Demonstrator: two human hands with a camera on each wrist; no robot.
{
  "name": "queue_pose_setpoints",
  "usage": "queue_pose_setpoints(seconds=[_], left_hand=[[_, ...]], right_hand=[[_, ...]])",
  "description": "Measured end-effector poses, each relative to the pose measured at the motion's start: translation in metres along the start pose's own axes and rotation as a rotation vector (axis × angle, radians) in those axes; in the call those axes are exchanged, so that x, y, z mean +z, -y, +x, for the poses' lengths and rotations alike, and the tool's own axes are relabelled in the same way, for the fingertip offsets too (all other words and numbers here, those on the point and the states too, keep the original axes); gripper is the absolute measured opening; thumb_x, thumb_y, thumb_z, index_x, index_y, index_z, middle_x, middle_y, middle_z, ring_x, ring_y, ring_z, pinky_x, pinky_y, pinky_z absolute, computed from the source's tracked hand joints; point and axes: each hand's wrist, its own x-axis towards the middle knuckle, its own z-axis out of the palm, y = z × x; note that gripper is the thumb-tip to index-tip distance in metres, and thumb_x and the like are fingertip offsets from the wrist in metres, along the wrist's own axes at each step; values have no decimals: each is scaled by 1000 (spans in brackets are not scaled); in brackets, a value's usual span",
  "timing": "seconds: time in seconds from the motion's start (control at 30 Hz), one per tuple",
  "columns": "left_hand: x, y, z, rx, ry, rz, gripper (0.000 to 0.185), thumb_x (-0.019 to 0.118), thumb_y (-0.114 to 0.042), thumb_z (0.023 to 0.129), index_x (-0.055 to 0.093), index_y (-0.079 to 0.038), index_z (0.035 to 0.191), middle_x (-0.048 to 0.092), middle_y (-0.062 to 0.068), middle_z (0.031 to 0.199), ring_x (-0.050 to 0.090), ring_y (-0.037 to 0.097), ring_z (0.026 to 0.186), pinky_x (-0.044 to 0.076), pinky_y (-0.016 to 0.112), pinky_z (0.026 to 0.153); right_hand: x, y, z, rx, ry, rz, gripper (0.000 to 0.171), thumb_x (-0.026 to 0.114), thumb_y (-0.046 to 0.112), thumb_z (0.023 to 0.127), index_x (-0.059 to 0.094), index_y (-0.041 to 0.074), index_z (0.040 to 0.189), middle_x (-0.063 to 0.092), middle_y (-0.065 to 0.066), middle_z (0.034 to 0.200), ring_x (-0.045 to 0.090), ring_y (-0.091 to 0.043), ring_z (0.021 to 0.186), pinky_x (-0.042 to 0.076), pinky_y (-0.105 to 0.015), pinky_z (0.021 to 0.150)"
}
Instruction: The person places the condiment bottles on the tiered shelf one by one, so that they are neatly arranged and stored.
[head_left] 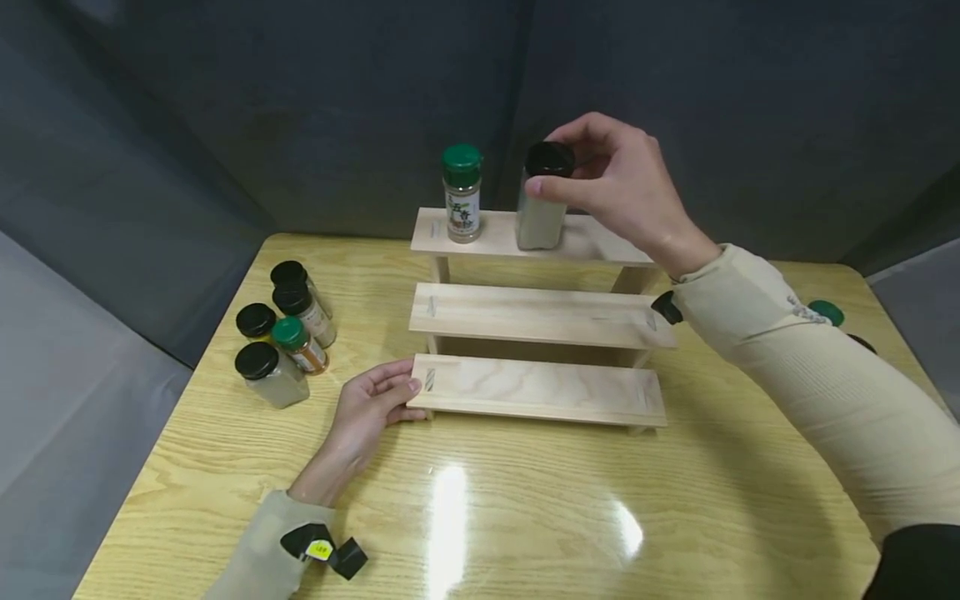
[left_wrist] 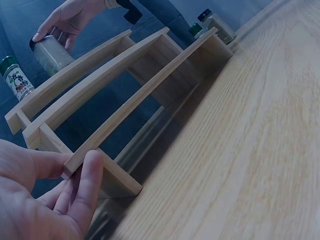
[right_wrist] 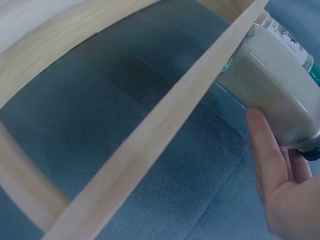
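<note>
A three-tier wooden rack [head_left: 540, 317] stands on the table. My left hand [head_left: 375, 400] grips the left end of its lowest shelf, thumb above and fingers beneath, as the left wrist view [left_wrist: 55, 185] also shows. Up at the top shelf, my right hand [head_left: 626, 179] holds a black-capped clear jar [head_left: 542, 218] of pale powder by its cap. The jar's base overlaps the top shelf in the head view. To its left a green-capped spice bottle [head_left: 462, 200] with a white label stands upright on that shelf. In the right wrist view the jar [right_wrist: 272, 82] appears close beside the shelf edge.
At the table's left, several spice jars stand grouped: a black-capped jar of pale powder [head_left: 277, 379], a green-capped bottle [head_left: 302, 346] and others with black caps. Beyond my right sleeve, a green cap [head_left: 827, 312] shows. A dark curtain [head_left: 375, 100] hangs behind the table.
</note>
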Motion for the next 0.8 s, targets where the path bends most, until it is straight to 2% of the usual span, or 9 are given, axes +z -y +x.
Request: queue_pose_setpoints(seconds=[0.5,0.8], left_hand=[[1,1,2,-8,-1,8,39,63,10,106,56,16,144,67,13,106,72,15,83,68,30,79],[0,0,2,-19,-4,2,38,63,11,106,56,16,143,67,11,104,72,14,82,68,30,79]], right_hand=[[-2,-4,-6,67,61,-20,60,90,33,93,65,13,144,71,-5,130,69,-22,104,53,-30,93],[-20,-8,-28,89,37,34,56,89,29,95,66,18,145,69,-5,135,68,-21,114,54,-29,94]])
